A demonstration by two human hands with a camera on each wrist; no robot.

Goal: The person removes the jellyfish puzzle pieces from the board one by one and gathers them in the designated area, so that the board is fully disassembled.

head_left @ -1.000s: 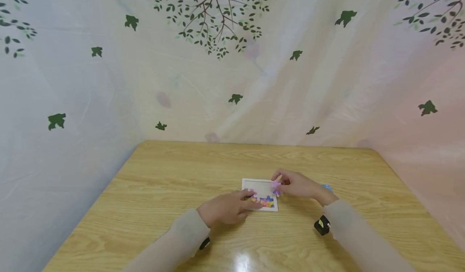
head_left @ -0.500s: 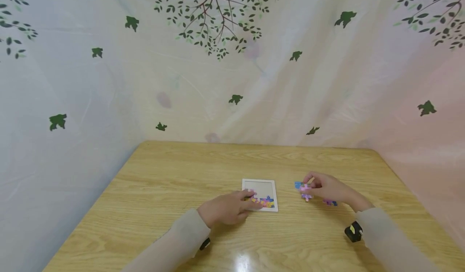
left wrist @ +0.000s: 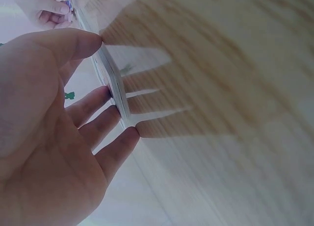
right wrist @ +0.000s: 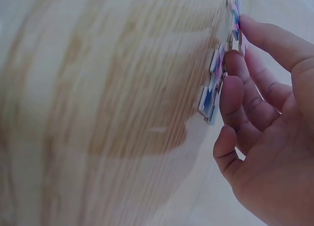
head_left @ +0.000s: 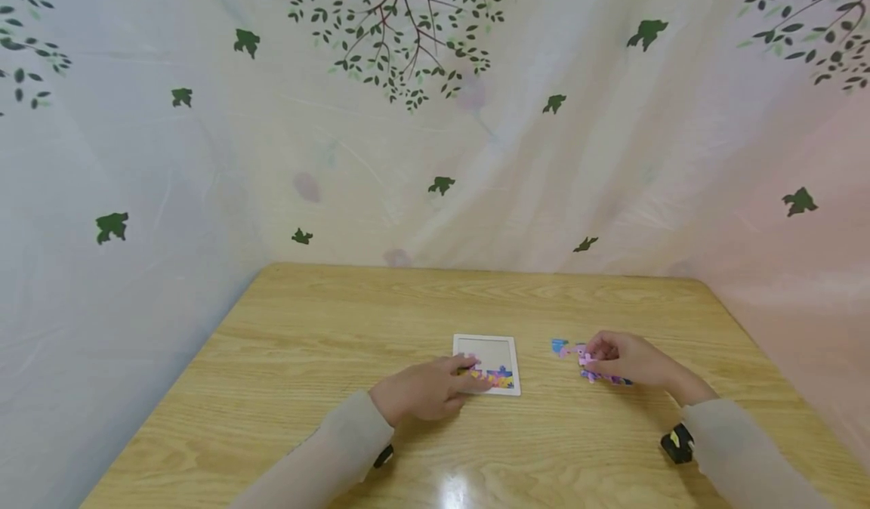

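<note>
In the head picture, a pale grey left sleeve (head_left: 350, 430) comes up from the bottom left, with a small black wrist camera (head_left: 384, 456) under it. The left hand (head_left: 423, 390), just below the middle, has its fingers stretched out, resting on a flat white square puzzle frame (head_left: 515, 365). The left wrist picture shows its thumb and fingertips touching the frame's edge. The frame lies on the shiny yellow-brown wooden table (head_left: 306, 335), a bit right of the middle, low down. Inside it, pink, yellow and blue jigsaw pieces (head_left: 501, 377) fill the bottom and go up the left side, partly under the fingers. The top part shows pale grey board.

Further right, a loose light blue jigsaw piece (head_left: 559, 345) lies on the table, outside the frame. Next comes a flat pink and purple jigsaw bit (head_left: 585, 359), pinched by the right hand (head_left: 637, 359). I can't tell if it is one piece or some joined. A dark purple and blue piece (head_left: 621, 380) peeks out below that hand. The right sleeve (head_left: 737, 445) goes down to the bottom right
</note>
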